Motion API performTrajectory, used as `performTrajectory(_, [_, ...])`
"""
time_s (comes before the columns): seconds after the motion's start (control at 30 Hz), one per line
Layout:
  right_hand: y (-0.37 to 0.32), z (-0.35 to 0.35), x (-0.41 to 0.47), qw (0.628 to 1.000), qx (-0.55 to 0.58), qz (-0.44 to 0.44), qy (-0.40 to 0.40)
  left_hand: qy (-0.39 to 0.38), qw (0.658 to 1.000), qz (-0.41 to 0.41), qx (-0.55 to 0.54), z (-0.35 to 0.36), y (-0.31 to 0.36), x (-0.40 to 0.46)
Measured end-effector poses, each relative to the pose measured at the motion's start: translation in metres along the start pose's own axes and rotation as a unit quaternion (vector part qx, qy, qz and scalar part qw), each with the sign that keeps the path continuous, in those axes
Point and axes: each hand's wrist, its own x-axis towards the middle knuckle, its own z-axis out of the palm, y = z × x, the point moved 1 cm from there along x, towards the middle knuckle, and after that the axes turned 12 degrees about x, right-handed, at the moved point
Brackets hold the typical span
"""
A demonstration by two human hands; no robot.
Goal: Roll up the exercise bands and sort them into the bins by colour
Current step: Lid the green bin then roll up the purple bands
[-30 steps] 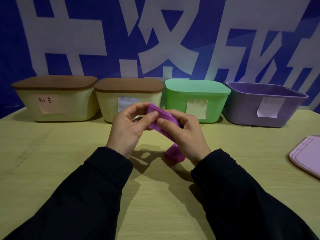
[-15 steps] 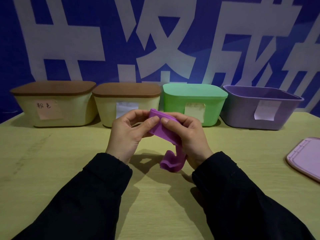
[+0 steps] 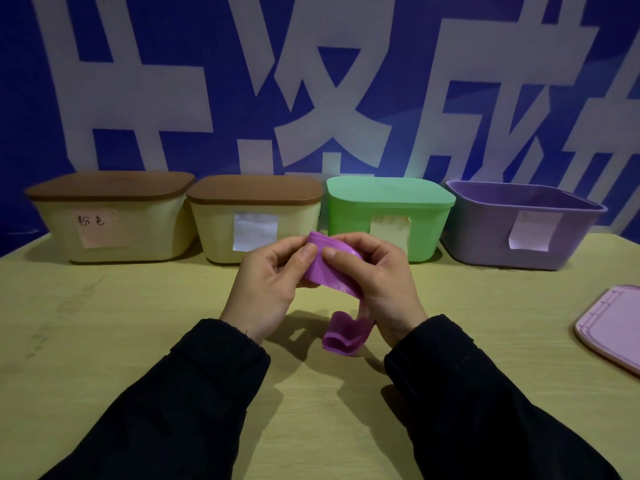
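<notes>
View from head cam, looking down at a pale yellow-green table [image 3: 104,341] w/ faint wood grain. Behind it, a blue wall banner [image 3: 485,64] w/ large white characters fills the background.

Along the table's back edge, four bins in a row, left to right: cream bin [image 3: 107,230] w/ brown lid and a pink note w/ handwriting; second cream bin [image 3: 214,233] w/ brown lid and white label, just beside the first; green bin [image 3: 426,233] w/ green lid on, label partly hidden by the hands; purple bin [image 3: 485,237], lid off, open top, white label on front. At the right table edge lies a pink lid [image 3: 613,327], flat, partly cut off by the frame.

Centre: both hands raised above the table, black sleeves. Left hand [image 3: 270,282] and right hand [image 3: 384,282] pinch the purple band [image 3: 329,271] between thumbs and curled fingers, thumbs nearly meeting on its top. The band's loose end hangs below the right hand, curling just above or on the table; can't tell which.

Bare table lies left of the hands, in front near the sleeves, and btwn hands and pink lid.
</notes>
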Motion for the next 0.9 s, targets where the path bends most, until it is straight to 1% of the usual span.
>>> performTrajectory(0.1, [0.0032, 0.001, 0.0002, 1.0, -0.003, 0.005, -0.001, 0.021, 0.999, -0.007, -0.027, -0.0008, -0.0014, 0.0012])
performTrajectory(0.33, [0.0044, 0.0007, 0.0, 0.999, 0.0, 0.025, -0.022, 0.051, 0.999, 0.006, -0.002, -0.0036, -0.0001, 0.0033])
performTrajectory(0.47, [0.0041, 0.0001, 0.0002, 0.999, 0.0, 0.023, -0.026, 0.052, 0.999, 0.001, -0.002, -0.0046, 0.0004, 0.004])
performTrajectory(0.6, [-0.0007, -0.0022, 0.0022, 0.999, -0.026, 0.017, -0.034, 0.036, 0.999, -0.007, 0.003, -0.006, -0.0018, 0.0051])
performTrajectory(0.77, [-0.0021, -0.0045, 0.0049, 0.997, -0.081, -0.015, -0.005, -0.001, 1.0, -0.005, 0.028, -0.002, -0.0015, 0.0031])
performTrajectory(0.9, [-0.0007, -0.0038, 0.0046, 0.993, -0.111, -0.038, 0.027, 0.013, 1.0, 0.003, 0.013, -0.0033, -0.0014, 0.0035])
